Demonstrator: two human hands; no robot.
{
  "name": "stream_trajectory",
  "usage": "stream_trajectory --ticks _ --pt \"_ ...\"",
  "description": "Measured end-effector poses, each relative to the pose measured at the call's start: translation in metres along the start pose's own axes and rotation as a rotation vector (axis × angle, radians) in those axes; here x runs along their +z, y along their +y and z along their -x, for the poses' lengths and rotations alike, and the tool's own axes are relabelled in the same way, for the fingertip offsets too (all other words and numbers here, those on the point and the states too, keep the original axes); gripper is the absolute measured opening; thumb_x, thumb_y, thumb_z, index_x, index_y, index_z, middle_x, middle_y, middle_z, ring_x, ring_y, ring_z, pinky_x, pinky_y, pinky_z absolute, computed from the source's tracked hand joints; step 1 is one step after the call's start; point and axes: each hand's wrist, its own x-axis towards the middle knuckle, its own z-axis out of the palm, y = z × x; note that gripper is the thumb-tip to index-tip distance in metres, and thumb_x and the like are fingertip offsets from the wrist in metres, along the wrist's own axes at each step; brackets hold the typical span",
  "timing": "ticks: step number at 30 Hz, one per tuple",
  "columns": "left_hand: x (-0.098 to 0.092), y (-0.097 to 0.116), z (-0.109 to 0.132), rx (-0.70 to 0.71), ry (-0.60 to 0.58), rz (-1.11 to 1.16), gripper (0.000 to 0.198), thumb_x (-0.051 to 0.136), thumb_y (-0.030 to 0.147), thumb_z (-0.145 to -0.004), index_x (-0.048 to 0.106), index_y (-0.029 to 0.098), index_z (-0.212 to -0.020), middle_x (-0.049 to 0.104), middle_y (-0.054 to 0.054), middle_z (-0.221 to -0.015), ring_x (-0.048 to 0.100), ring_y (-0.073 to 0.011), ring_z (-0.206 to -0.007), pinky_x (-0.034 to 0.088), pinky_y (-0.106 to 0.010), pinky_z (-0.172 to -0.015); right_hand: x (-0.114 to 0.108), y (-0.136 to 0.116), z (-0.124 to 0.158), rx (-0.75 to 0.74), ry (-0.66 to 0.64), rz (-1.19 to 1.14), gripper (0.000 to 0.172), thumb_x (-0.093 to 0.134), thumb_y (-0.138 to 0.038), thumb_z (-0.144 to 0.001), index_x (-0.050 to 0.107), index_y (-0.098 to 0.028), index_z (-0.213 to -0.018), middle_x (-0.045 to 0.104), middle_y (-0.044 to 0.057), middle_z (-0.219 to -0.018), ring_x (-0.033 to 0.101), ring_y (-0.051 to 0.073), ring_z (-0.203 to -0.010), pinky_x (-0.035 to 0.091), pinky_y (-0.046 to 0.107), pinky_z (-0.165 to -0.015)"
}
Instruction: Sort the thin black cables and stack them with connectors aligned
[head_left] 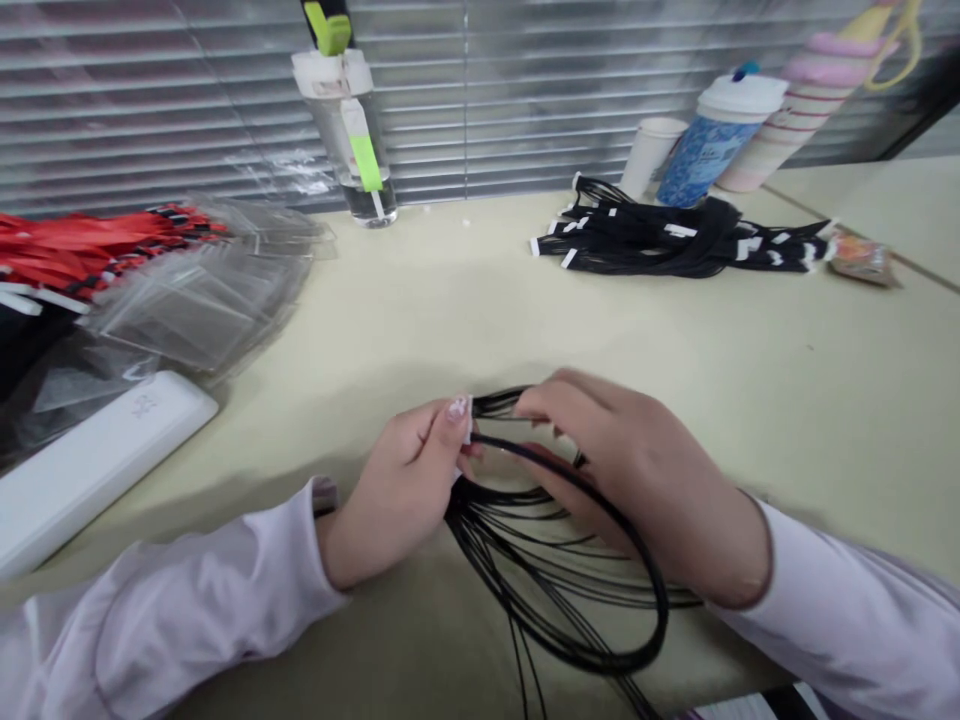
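My left hand (409,480) is closed, its thumb pressing on the white end of a bundle of thin black cords (600,655). From that grip the cords fan out to the right, and one thicker loop curves round below my right hand (637,470). The right hand's fingers are bent around some of the strands close to the white end. Its fingertips are partly hidden behind the hand and the loop, and slightly blurred. Several loose strands hang down toward the bottom of the view.
A pile of similar black cords with white tags (652,235) lies at the back right, near a blue cup (705,150). On the left are clear plastic bags (210,305), red straps (82,245) and a long white case (97,475). A water bottle (349,140) stands against the blinds.
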Motion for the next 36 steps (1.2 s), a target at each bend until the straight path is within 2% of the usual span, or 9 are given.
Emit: stream_trajectory --ticks 3,4,5,8,10,17,22,30,36 --pt "0.002 -0.002 -0.005 -0.099 0.149 0.088 0.039 0.035 0.043 -0.086 0.049 0.015 -0.063 0.053 0.001 -0.057 0.047 -0.0085 -0.052 0.038 -0.020 -0.050 -0.014 0.000 0.002 0.034 0.203 0.120 0.021 0.051 -0.036 -0.080 0.051 -0.014 -0.076 0.050 0.006 -0.076 0.045 0.014 -0.069 0.035 0.026 -0.059" --pt "0.003 -0.003 -0.007 -0.120 0.182 0.117 0.038 0.036 0.044 -0.086 0.050 0.015 -0.065 0.054 0.000 -0.059 0.048 -0.0090 -0.053 0.038 -0.020 -0.051 -0.018 0.000 0.003 0.049 0.206 0.138 0.023 0.051 -0.035 -0.079 0.049 -0.015 -0.068 0.048 0.004 -0.069 0.043 0.012 -0.062 0.032 0.025 -0.055" --pt "0.003 -0.004 -0.007 -0.132 0.206 0.139 0.038 0.036 0.044 -0.086 0.051 0.015 -0.066 0.056 0.000 -0.061 0.049 -0.0094 -0.054 0.039 -0.020 -0.052 -0.022 -0.001 0.004 0.071 0.135 0.118 0.027 0.051 -0.035 -0.079 0.045 -0.016 -0.060 0.044 0.001 -0.060 0.038 0.010 -0.054 0.029 0.024 -0.050" --pt "0.004 -0.006 -0.008 -0.135 0.231 0.161 0.035 0.038 0.042 -0.085 0.051 0.015 -0.067 0.057 0.000 -0.061 0.051 -0.0095 -0.055 0.039 -0.020 -0.052 -0.023 -0.005 0.006 0.153 -0.291 -0.130 0.037 0.042 -0.035 -0.084 0.039 -0.016 -0.052 0.034 -0.004 -0.046 0.026 0.006 -0.043 0.021 0.021 -0.042" --pt "0.004 -0.006 -0.007 -0.118 0.229 0.150 0.034 0.039 0.041 -0.086 0.050 0.015 -0.067 0.056 0.001 -0.061 0.051 -0.0091 -0.054 0.038 -0.020 -0.052 -0.016 -0.009 0.005 0.180 -0.432 -0.260 0.034 0.039 -0.032 -0.086 0.042 -0.016 -0.056 0.035 -0.005 -0.047 0.028 0.005 -0.045 0.021 0.020 -0.043" --pt "0.002 -0.002 -0.003 -0.067 0.183 0.050 0.039 0.034 0.044 -0.087 0.049 0.015 -0.065 0.055 0.001 -0.059 0.051 -0.0088 -0.056 0.038 -0.019 -0.052 0.008 -0.017 -0.002 0.145 -0.409 -0.232 0.024 0.037 -0.025 -0.084 0.046 -0.016 -0.063 0.046 -0.004 -0.054 0.035 0.005 -0.050 0.025 0.021 -0.051" --pt "0.001 -0.001 -0.004 -0.055 0.153 0.022 0.039 0.033 0.044 -0.087 0.049 0.015 -0.065 0.055 0.001 -0.059 0.052 -0.0094 -0.056 0.039 -0.020 -0.052 0.002 -0.017 -0.002 0.189 -0.400 -0.160 0.024 0.038 -0.028 -0.083 0.045 -0.018 -0.063 0.043 -0.005 -0.051 0.033 0.005 -0.047 0.022 0.022 -0.048" --pt "0.001 -0.002 -0.003 -0.062 0.139 0.009 0.040 0.032 0.045 -0.087 0.049 0.016 -0.065 0.053 0.000 -0.057 0.050 -0.0105 -0.054 0.038 -0.022 -0.052 -0.005 -0.019 0.001 0.166 -0.390 -0.054 0.026 0.034 -0.027 -0.086 0.043 -0.018 -0.064 0.044 -0.003 -0.050 0.032 0.007 -0.044 0.019 0.024 -0.046" --pt "0.002 -0.004 -0.003 -0.073 0.149 0.009 0.039 0.033 0.044 -0.087 0.051 0.015 -0.067 0.056 -0.001 -0.060 0.050 -0.0112 -0.056 0.038 -0.023 -0.053 -0.006 -0.014 0.006 0.084 -0.273 0.204 0.015 0.041 -0.022 -0.080 0.044 -0.021 -0.066 0.036 -0.004 -0.044 0.023 0.008 -0.038 0.012 0.024 -0.041"
